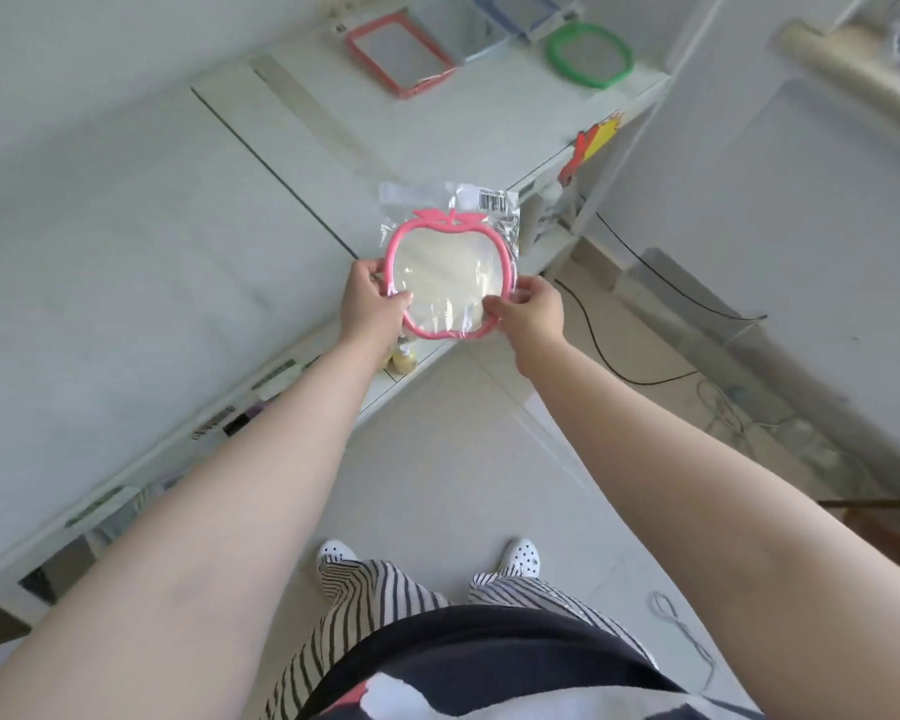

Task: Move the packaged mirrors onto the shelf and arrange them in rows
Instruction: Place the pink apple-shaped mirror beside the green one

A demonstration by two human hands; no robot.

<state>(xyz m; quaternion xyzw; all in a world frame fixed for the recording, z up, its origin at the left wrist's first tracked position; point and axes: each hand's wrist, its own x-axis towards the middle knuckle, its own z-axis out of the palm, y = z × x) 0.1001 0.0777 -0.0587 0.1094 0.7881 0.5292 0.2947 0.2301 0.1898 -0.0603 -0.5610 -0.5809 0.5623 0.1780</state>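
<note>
A pink apple-shaped mirror [450, 267] in a clear plastic bag with a barcode label is held over the front edge of the white shelf [230, 200]. My left hand [372, 296] grips its left rim and my right hand [528, 309] grips its lower right rim. Farther back on the shelf lie a red rectangular mirror [398, 54], a green rounded mirror [591, 54] and a blue-framed mirror [510, 13], partly cut off at the top.
The shelf's right end [645, 96] meets a white wall. An orange and yellow item [591, 145] hangs on the shelf's side. Black cables [619, 314] run across the tiled floor to the right. Lower shelf levels hold small items [240, 420].
</note>
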